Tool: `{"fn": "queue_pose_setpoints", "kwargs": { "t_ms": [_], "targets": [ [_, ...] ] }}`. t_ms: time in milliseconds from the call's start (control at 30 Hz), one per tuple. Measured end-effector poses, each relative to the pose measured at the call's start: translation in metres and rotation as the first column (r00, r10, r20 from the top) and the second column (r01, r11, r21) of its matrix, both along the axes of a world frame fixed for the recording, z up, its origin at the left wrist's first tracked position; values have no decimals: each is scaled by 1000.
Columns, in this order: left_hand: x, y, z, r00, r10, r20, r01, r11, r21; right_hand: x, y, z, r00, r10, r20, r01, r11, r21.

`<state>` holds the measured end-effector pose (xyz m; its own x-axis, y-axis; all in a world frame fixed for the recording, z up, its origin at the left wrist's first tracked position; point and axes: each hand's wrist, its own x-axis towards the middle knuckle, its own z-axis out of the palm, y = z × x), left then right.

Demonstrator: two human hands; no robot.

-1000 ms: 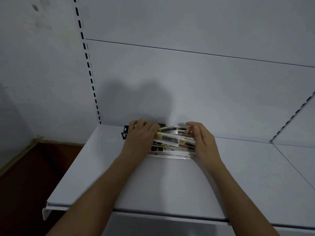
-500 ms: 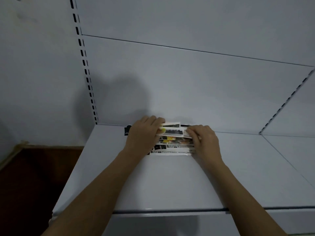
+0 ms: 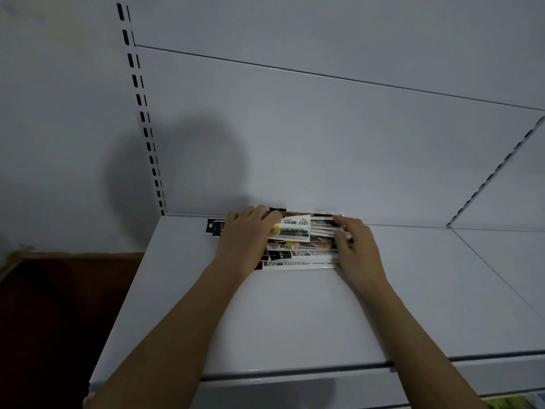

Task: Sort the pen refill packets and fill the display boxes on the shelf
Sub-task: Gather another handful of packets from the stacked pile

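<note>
— So where are the packets (image 3: pixel 300 246) now?
— At the back of the white shelf (image 3: pixel 295 314), close to the rear panel (image 3: pixel 324 143), in a loose fanned stack lying lengthwise between the two hands.
— And the left hand (image 3: pixel 246 242)?
— It lies over the stack's left end, fingers curled onto the top packet, the one with a barcode and a yellow spot. I would say it grips that packet, though the thumb is hidden.
— The right hand (image 3: pixel 358 249)?
— It is closed round the right end, fingertips pressed on the upper packets, palm against the side of the stack.
— Anything else there?
— A dark packet end (image 3: pixel 214 227) sticks out left of the left hand, flat on the shelf. A slotted upright (image 3: pixel 144 113) rises at the back left corner.
</note>
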<state>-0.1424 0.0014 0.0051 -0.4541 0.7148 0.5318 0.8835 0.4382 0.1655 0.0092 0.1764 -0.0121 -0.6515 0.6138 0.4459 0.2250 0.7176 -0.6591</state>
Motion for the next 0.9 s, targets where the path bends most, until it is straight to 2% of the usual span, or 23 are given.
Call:
{"fn": "queue_pose_setpoints", "kwargs": {
  "t_ms": [100, 300, 533, 667, 767, 900],
  "targets": [
    [2, 0, -1, 1000, 19, -13, -19, 1000, -5, -10, 5, -8, 988, -15, 157, -17, 980, 200],
    [8, 10, -5, 999, -4, -39, 6, 998, 56, -6, -1, -2, 996, -71, 61, 50, 955, 293],
    [11, 13, -11, 993, -24, -115, 33, 996, 78, -4, -7, 1, 989, -29, 143, 19, 997, 68],
    [11, 14, -13, 988, -38, -152, 48, 997, 68, -2, -7, 1, 998, 30, 47, -37, 990, 136],
    [12, 14, -12, 982, -54, -179, 66, 996, 61, 1, -11, 9, 999, 42, 5, -42, 999, 4],
    [17, 13, -4, 979, -67, -191, 81, 995, 66, 7, -19, 19, 969, 26, -245, -50, 994, -94]
  ]
}}
